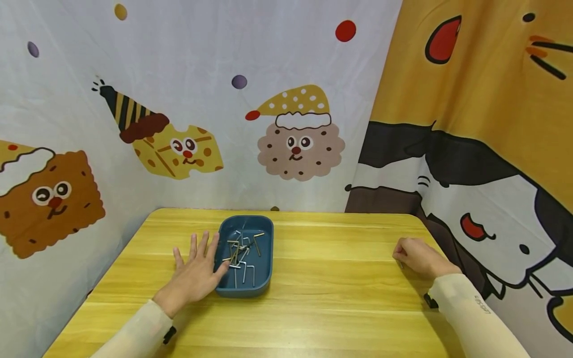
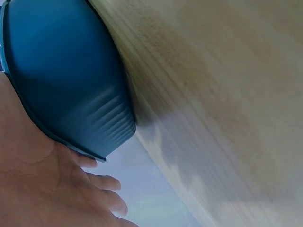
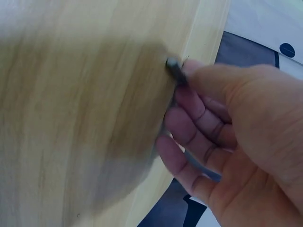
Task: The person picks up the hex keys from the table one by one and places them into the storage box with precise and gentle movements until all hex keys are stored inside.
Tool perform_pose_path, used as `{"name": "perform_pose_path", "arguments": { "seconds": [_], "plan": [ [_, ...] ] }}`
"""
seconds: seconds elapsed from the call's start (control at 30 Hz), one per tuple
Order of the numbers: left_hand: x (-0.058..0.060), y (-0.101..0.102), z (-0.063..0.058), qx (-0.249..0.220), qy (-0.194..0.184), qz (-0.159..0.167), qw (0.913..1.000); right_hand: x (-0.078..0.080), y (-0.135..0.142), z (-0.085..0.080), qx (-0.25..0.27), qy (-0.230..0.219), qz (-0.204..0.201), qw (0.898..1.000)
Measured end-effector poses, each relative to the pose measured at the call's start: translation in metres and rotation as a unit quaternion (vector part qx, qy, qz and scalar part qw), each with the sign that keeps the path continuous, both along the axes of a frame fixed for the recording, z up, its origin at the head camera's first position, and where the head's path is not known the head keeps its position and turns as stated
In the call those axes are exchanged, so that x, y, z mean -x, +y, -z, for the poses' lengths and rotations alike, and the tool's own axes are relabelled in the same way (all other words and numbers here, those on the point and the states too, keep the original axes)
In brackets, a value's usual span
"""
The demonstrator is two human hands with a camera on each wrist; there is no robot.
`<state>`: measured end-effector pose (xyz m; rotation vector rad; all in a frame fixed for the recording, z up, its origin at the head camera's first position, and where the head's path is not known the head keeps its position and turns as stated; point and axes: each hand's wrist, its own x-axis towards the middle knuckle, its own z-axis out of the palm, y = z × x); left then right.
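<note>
A blue tray [image 1: 243,293] stands on the table left of centre. Inside it lies a loose heap of L-shaped hex keys [image 1: 243,253], some silver and some brass-coloured. My left hand [image 1: 195,273] is beside the tray's left wall, fingers straight and spread, its thumb at the rim. In the left wrist view the palm is against the tray's rim [image 2: 52,138]. Over the table's right side, my right hand [image 1: 421,256] pinches a small hex key [image 3: 175,71] between thumb and fingers. Only its dark metal end shows; the fingers hide the rest.
The yellow wood-grain table [image 1: 331,308] reaches back to a printed curtain [image 1: 192,49]. Another curtain with a cartoon cat [image 1: 483,223] hangs close along the right edge, near my right hand.
</note>
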<state>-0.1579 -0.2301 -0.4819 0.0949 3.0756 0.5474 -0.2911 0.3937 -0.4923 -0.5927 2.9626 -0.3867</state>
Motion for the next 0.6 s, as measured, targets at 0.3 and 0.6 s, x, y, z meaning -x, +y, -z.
{"name": "perform_pose_path", "arguments": {
  "seconds": [0.3,0.6],
  "plan": [
    [-0.001,-0.001,0.0,-0.003,0.0,-0.002,1.0,-0.001,-0.01,0.003,0.045,-0.027,-0.03,0.998],
    [-0.001,0.001,0.002,-0.007,0.001,-0.002,1.0,-0.002,-0.022,0.003,0.072,0.005,-0.081,0.994]
  ]
}}
